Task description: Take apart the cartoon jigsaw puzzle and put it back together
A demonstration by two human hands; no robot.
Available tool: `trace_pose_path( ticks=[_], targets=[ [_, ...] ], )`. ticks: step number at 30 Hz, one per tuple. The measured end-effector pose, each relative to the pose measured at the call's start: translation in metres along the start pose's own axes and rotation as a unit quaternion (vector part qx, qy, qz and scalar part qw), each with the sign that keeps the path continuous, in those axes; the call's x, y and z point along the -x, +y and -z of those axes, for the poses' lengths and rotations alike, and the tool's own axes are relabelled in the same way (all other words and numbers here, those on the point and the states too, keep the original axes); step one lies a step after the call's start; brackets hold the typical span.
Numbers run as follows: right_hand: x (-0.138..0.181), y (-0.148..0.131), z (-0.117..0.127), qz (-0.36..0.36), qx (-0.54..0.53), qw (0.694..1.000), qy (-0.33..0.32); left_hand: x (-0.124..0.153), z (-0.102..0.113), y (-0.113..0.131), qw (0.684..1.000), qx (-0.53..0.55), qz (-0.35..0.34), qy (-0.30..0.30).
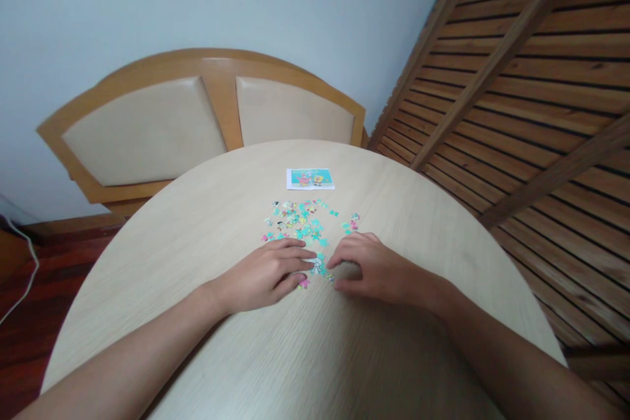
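On the round, pale wood counter, a small cluster of puzzle pieces, turquoise with a white figure, lies between the person's two hands. The left hand is spread low, palm down, its fingers released and extended to the cluster's left edge, the thumb at a pink piece. The right hand arches at the other side, its fingers bent but unclenched, thumb and forefinger apart; whether a fingertip presses on a piece cannot be told. Beyond the hands lie scattered loose pieces, mostly turquoise, and farther back a picture card showing cartoon figures, near the padded backrest
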State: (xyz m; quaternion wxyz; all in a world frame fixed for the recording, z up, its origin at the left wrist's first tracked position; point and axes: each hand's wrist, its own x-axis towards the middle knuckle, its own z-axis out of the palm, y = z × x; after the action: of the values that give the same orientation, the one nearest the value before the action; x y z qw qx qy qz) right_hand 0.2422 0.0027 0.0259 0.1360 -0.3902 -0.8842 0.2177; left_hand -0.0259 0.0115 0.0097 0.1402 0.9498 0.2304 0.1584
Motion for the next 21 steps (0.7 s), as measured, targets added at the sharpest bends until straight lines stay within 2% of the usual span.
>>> trace_pose_path(
  ticks=[9, 14, 21],
  targets=[
    [0.0039, 0.0004, 0.004, -0.034, 0.016, 0.999, -0.015, 0.0003, -0.0011, 0.0, 1.0, -0.007, -0.001, 0.001],
    [0.0042, 0.0004, 0.0028, -0.006, 0.018, 1.0, 0.002, 0.0, -0.0007, 0.0, 1.0, -0.004, -0.008, 0.009],
    [0.0052, -0.002, 0.005, -0.004, 0.017, 1.0, -0.021, -0.0005, -0.0004, -0.0005, 1.0, 0.001, -0.009, 0.005]
  ],
)
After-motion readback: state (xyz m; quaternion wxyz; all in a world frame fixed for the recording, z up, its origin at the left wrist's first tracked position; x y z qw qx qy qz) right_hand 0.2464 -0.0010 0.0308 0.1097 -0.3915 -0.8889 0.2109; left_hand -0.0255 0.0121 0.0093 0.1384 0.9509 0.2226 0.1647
